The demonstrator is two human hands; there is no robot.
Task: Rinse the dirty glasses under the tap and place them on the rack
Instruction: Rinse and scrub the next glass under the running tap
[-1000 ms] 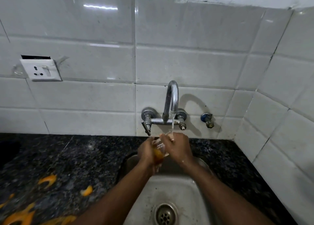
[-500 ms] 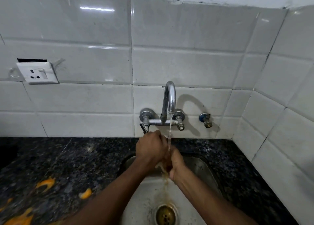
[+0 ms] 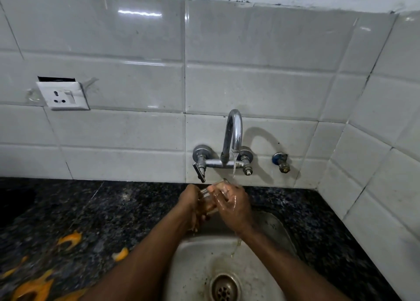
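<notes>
1. The tap [image 3: 234, 130] was a polished metal pipe bent in a high arch. It was fixed to the wall by two round flanges, and a thin stream of water [image 3: 234, 167] fell from its mouth.
2. Just below the tap mouth, the glass [image 3: 206, 193] was held tilted. Only a small part of its clear wall showed between the two hands.
3. The left hand [image 3: 190, 201] was below the tap and a little to its left. Its grip was curled round the lower part of the glass.
4. The right hand [image 3: 235, 208], wet and shiny, was directly under the tap mouth. Its grip was wrapped over the upper part of the glass, with the fingers bent.
5. Brownish water ran down from the right wrist into the sink [image 3: 193, 262], a rounded steel basin with dull stains below the tap. Its round drain [image 3: 225, 288] had a metal strainer with holes.
6. The surface [image 3: 113, 209] on both sides below the tap was dark, speckled, glossy stone. Some orange patches [image 3: 70, 240] lay on it, well to the lower left of the tap.
7. Glossy white rectangular tiles [image 3: 136, 130] covered the wall behind the tap.
8. A white square socket [image 3: 63, 96] sat well to the left of the tap. A small valve [image 3: 281, 162] with a blue collar was just to the right of the tap.
</notes>
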